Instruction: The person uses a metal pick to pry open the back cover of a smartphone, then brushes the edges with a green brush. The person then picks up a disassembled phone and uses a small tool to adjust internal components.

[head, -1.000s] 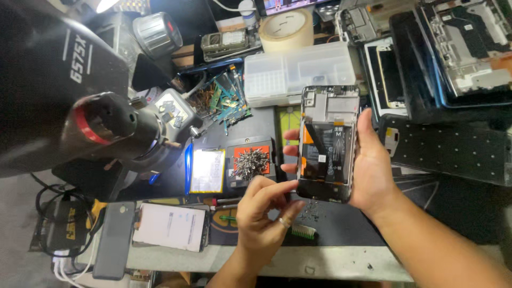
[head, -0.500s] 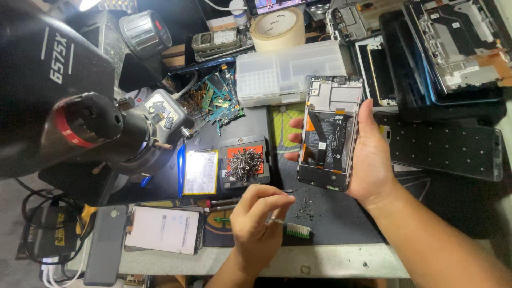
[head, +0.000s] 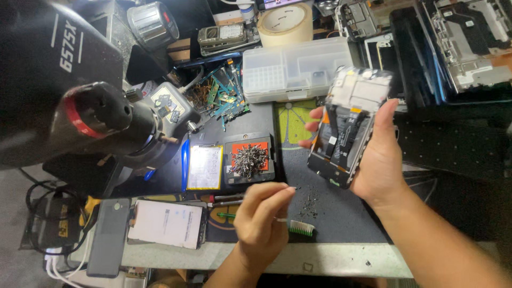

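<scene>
My right hand [head: 381, 160] holds an opened phone [head: 349, 125] tilted above the dark work mat [head: 341, 224], its back off and its boards and a black battery showing. My left hand [head: 261, 221] hovers lower and to the left, thumb and fingers pinched on a thin tool whose dark tip points toward the phone. Several loose screws [head: 309, 205] lie on the mat between the hands. A small green-handled brush [head: 301, 228] lies beside my left hand.
An orange pad heaped with screws [head: 249, 160] and a flat silver battery [head: 202, 166] lie left of the mat. A microscope [head: 101, 114] looms at left. Two phones [head: 165, 224] rest near the front edge. A clear organiser box [head: 298, 69], tape roll [head: 284, 24] and phone frames [head: 469, 48] crowd the back.
My left hand has drawn down and away from the phone's lower edge. My right hand has tilted the phone and lifted it slightly to the right.
</scene>
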